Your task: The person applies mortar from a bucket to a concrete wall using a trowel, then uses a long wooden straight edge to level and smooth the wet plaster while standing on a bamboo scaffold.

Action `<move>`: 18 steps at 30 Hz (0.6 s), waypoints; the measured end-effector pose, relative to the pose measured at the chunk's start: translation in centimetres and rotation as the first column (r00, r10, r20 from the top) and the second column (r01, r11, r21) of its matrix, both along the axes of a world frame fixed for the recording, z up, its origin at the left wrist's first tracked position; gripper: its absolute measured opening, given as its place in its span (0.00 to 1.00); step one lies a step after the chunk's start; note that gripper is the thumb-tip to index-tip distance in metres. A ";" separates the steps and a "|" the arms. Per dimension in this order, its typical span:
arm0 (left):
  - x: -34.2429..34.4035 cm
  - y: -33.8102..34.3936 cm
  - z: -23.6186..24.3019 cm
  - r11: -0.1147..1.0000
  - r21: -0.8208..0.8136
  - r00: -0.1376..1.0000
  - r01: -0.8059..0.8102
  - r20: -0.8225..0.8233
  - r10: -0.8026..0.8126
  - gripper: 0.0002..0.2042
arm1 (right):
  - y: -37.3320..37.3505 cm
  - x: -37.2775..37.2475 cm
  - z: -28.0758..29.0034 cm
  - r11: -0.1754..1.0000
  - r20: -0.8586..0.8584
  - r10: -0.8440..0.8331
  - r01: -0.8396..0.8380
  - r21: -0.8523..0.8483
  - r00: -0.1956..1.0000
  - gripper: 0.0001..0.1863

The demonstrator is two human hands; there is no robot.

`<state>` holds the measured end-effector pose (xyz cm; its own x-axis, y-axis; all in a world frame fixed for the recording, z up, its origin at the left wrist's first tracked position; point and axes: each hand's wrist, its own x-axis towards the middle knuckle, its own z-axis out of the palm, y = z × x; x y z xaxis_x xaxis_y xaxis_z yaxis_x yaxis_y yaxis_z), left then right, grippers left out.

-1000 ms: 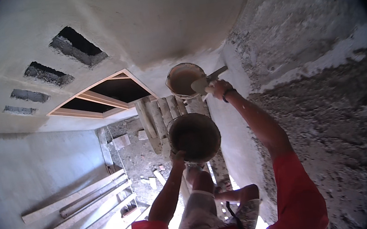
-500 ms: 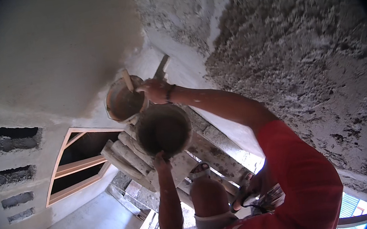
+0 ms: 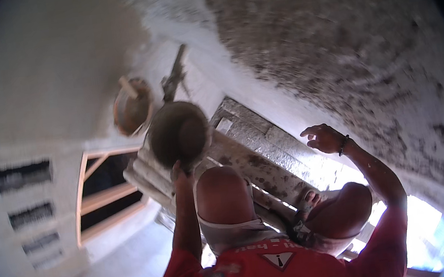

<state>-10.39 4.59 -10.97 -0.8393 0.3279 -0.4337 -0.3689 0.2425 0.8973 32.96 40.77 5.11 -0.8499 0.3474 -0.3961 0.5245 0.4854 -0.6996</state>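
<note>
My left hand [image 3: 180, 171] grips the near rim of a round, dark grey bucket [image 3: 178, 130], whose open mouth faces me. Behind it and to the left stands a second bucket [image 3: 129, 114] with an orange-brown inside. A tool with a pale wooden handle [image 3: 127, 86] leans in that second bucket; its lower end is hard to make out. Well to the right, my right hand [image 3: 325, 139] is raised near the rough wall. Its fingers are apart and partly bent, with nothing in them, and a dark band circles the wrist.
Mortar-stained planks [image 3: 260, 158] and round poles [image 3: 146, 175] lie below the buckets. A mortar-covered wooden piece [image 3: 174, 75] leans beyond them. Rough plaster [image 3: 331, 31] covers the right wall. On the left are a smooth wall [image 3: 50, 93] and a wooden window frame [image 3: 82, 194].
My right hand has left the wooden handle at the second bucket and swung to the right, empty. My left hand keeps its hold on the grey bucket. The view has shifted.
</note>
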 end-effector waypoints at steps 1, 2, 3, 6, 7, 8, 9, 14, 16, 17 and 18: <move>1.0 2.0 0.0 0.997 -0.023 0.997 0.068 0.038 -0.067 0.24 | -0.9 3.9 -0.3 0.994 -0.022 -0.105 0.105 0.008 0.994 0.19; 2.0 2.5 -0.1 0.992 -0.052 0.992 0.114 0.067 -0.111 0.24 | -2.3 5.5 0.7 0.976 -0.001 -0.218 0.218 -0.027 0.976 0.19; 3.2 1.8 -0.5 0.985 -0.078 0.985 0.152 0.089 -0.145 0.24 | -4.1 8.0 -2.3 0.970 -0.110 -0.243 0.242 -0.025 0.964 0.19; 4.5 5.5 -0.3 0.941 -0.178 0.958 0.287 0.054 -0.281 0.24 | -7.8 11.1 -5.6 0.928 -0.101 -0.363 0.370 0.054 0.926 0.19; 4.8 6.6 0.1 0.925 -0.225 0.950 0.307 0.010 -0.313 0.24 | -8.5 11.3 -4.2 0.866 -0.018 -0.498 0.497 -0.057 0.867 0.15; 5.4 8.4 0.6 0.904 -0.260 0.930 0.339 -0.049 -0.363 0.24 | -9.8 12.7 -4.9 0.855 -0.117 -0.517 0.517 -0.034 0.848 0.14; 5.8 10.1 1.2 0.888 -0.292 0.909 0.356 -0.113 -0.402 0.24 | -11.0 14.4 -5.9 0.850 -0.222 -0.515 0.526 -0.009 0.828 0.13; 7.4 16.6 6.8 0.853 -0.339 0.707 0.397 -0.479 -0.519 0.23 | -18.6 21.6 2.9 0.175 -0.266 -0.940 0.972 0.158 0.213 0.08; 8.1 19.4 9.5 0.854 -0.320 0.595 0.411 -0.615 -0.517 0.23 | -21.3 24.9 5.9 -0.095 -0.499 -0.866 0.976 0.198 0.017 0.02; 8.4 20.6 10.9 0.857 -0.301 0.541 0.418 -0.675 -0.501 0.23 | -21.9 26.1 10.6 -0.152 -0.490 -0.872 0.948 0.278 0.004 0.03; 9.1 21.8 12.6 0.859 -0.270 0.485 0.435 -0.734 -0.476 0.23 | -23.4 28.8 13.4 -0.223 -0.553 -0.828 0.850 0.477 0.094 0.05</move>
<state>-1.32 26.44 1.66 -0.5931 0.7631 0.2569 0.6074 0.2146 0.7649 61.75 17.40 18.53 0.4212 0.8302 0.3651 0.8242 -0.1823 -0.5362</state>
